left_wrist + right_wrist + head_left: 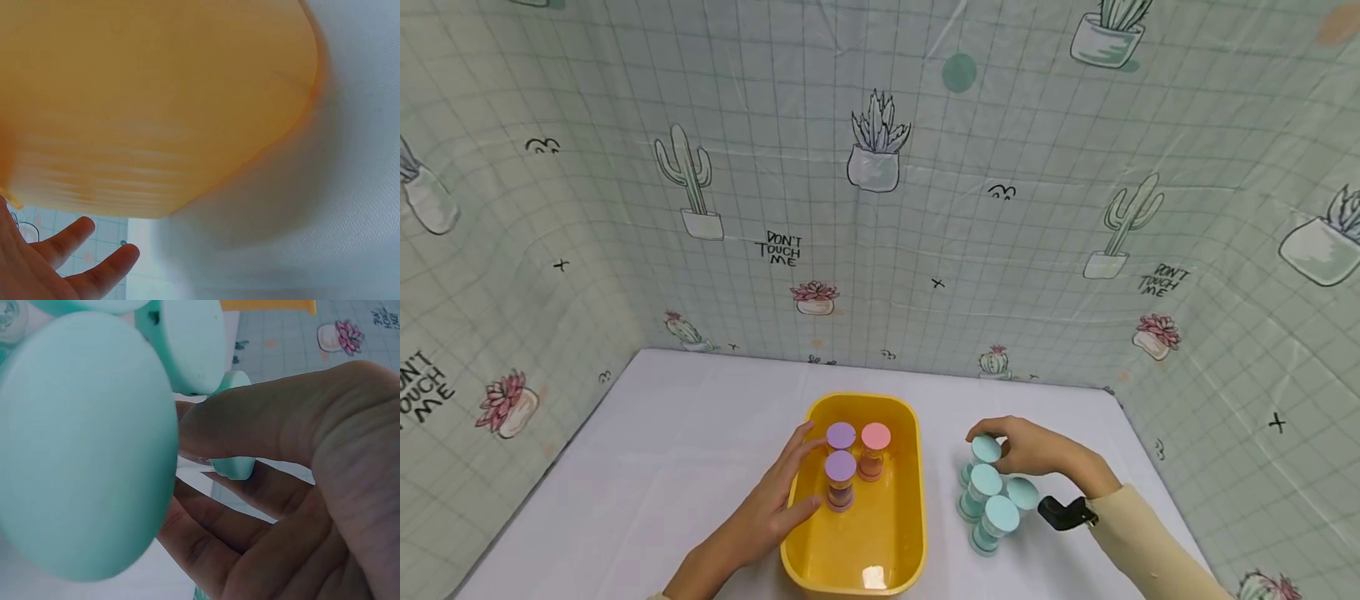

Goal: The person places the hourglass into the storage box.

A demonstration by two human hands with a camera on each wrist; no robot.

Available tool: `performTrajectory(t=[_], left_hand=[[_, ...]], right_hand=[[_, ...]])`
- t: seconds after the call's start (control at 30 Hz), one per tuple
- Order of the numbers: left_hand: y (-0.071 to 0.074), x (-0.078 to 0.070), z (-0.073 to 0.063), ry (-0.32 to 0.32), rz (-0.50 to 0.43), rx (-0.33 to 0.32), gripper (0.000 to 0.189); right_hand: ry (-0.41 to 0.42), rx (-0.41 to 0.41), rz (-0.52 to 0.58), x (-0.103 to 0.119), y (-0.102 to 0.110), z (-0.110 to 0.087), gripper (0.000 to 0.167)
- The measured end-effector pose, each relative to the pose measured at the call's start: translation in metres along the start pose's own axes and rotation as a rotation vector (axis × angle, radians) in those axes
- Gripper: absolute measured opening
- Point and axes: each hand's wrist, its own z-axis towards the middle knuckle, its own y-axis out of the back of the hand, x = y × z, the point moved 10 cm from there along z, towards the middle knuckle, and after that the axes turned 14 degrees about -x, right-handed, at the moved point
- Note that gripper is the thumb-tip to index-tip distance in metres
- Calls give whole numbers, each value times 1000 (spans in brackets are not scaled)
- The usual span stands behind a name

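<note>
A yellow bin (pixel 919 500) stands in the middle, holding two purple-capped hourglasses (pixel 840 467) and a pink-capped hourglass (pixel 876 436), all upright. My left hand (pixel 766 507) lies along the bin's left rim, fingers spread and fairly straight, some reaching over the edge. In the left wrist view the bin's outer wall (pixel 156 112) fills most of the picture. To the right of the bin is a cluster of several teal hourglasses (pixel 1001 515). My right hand (pixel 1037 447) pinches the farthest teal hourglass (pixel 986 448) between thumb and fingers. A nearer teal cap (pixel 87 450) hides part of that grip.
The white tabletop (pixel 647 467) extends on both sides of the bin. Behind it and at the sides hangs a grid-patterned cloth (pixel 925 233) with plant drawings. A black strap (pixel 1066 512) is on the right wrist, close to the teal cluster.
</note>
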Motion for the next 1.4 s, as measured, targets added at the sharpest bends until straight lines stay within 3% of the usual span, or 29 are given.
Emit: performTrajectory(t=[0.7,1.07,1.4], left_hand=[[0,2,0,45,6,8,62],[0,0,-1,48,15,6,63],[0,1,-1,51,22,15,66]], right_hand=[[-11,-155,2,27,40,0,47],[67,-221,-7,74,61,-2,49],[150,-257,-15,121,65,5,45]])
